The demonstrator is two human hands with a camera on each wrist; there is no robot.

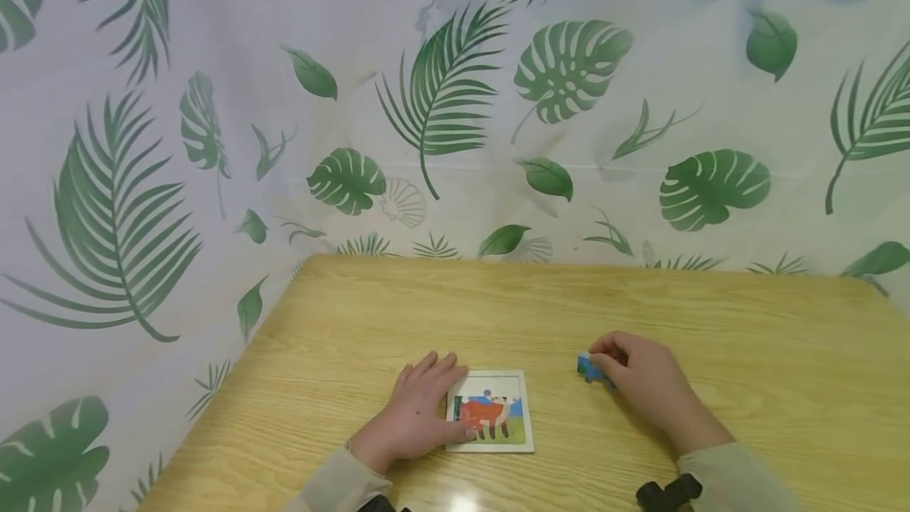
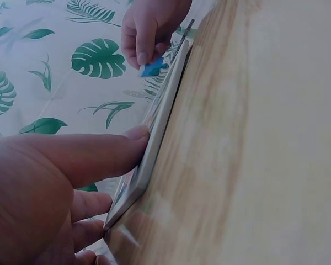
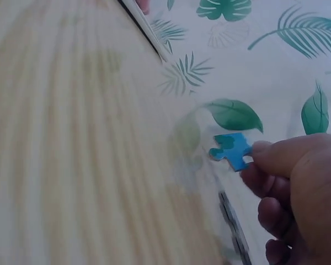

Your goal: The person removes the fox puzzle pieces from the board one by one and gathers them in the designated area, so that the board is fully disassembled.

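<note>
Left hand: (image 1: pixel 419 413) fingers spread, resting at the left side of the jigsaw frame (image 1: pixel 528 417), thumb on its face.
Right hand: (image 1: pixel 648 379) well apart from the left, pinching a blue-and-green jigsaw piece (image 3: pixel 238 150) between thumb and fingers.
Frame: flat on the table (image 1: pixel 355 314), nearer its left edge than its right; strip along the frame's far side looks unfilled.
Step in hand: apparently readying one piece while steadying the frame.
Next move calls for: likely turning the piece's tabs to suit that strip.
</note>
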